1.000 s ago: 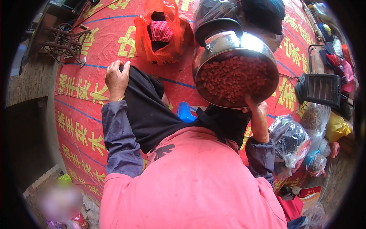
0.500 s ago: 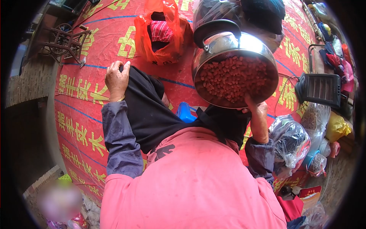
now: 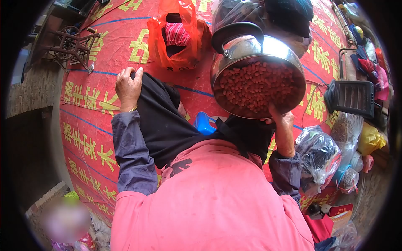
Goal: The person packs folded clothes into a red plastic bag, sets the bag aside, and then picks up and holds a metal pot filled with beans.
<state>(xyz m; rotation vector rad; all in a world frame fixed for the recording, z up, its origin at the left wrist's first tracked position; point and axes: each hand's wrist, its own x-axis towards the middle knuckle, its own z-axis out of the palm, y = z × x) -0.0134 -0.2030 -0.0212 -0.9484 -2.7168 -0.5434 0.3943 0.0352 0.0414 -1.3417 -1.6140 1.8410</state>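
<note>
A shiny metal pot [image 3: 278,49] with a dark handle is tilted towards me, and a layer of small reddish pieces [image 3: 255,85] lies inside it. My right hand [image 3: 281,119] grips the pot's near rim, thumb over the inside edge and the other fingers underneath, partly hidden. On my black-trousered knee [image 3: 157,98] at the left rests my left hand [image 3: 129,85], holding nothing, its thumb apart from the fingers. A blue object [image 3: 204,123] shows between my legs.
A red plastic bag [image 3: 184,52] with checked cloth stands left of the pot. Stuffed bags [image 3: 289,16] lie behind it. At the right are a black heater-like device [image 3: 354,98] and clear bags [image 3: 316,154]. A brown chair [image 3: 73,48] is at upper left.
</note>
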